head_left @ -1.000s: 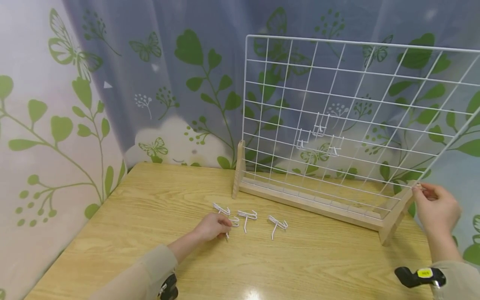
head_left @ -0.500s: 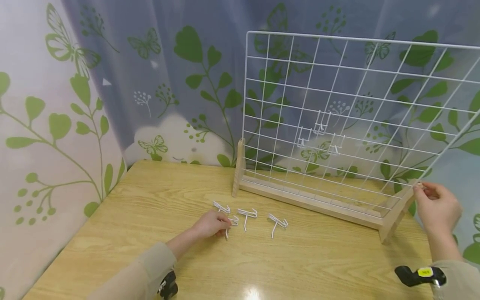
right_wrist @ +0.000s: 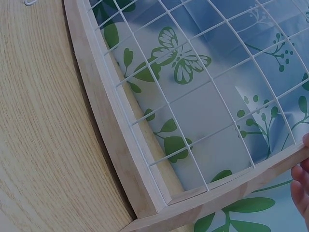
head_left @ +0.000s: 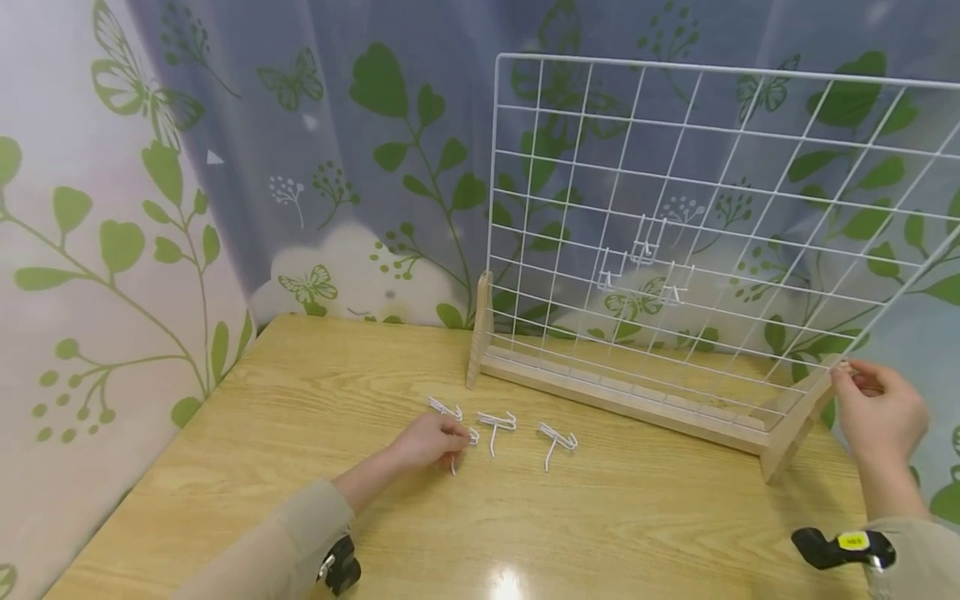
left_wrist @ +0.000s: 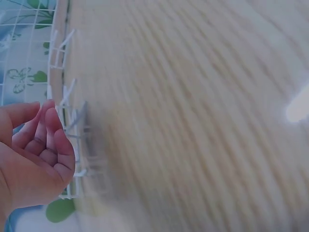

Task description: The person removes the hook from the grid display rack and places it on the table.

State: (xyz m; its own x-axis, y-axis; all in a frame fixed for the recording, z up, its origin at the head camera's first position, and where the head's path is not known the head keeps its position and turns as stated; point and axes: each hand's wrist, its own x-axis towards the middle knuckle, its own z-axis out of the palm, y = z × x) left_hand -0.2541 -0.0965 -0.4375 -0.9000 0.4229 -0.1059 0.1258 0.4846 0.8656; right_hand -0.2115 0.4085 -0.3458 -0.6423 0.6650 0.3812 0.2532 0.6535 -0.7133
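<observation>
A white wire grid panel (head_left: 570, 158) stands upright in a wooden stand (head_left: 622, 400). My right hand (head_left: 885, 412) pinches the top of the stand's right upright; in the right wrist view only some of its fingers (right_wrist: 300, 186) show at the edge. Over the table, my left hand (head_left: 431, 442) has its thumb and fingers closed at a white wire hook (head_left: 473, 436), which they partly cover. Its fingers (left_wrist: 63, 145) curl in the left wrist view, where the contact is hidden. Three more hooks lie close by: one behind (head_left: 446, 408), two to the right, a nearer hook (head_left: 497, 421) and a farther hook (head_left: 557, 437).
Several white hooks hang on the grid, among them an upper hook (head_left: 643, 250) and a left hook (head_left: 606, 279). The wood-grain table (head_left: 600, 525) ends against a leaf-and-butterfly printed curtain (head_left: 375, 208) at the back and left.
The left hand has shifted slightly right and covers more of the hook at its fingertips. The right hand keeps its place on the stand. The whole head view has drifted a little.
</observation>
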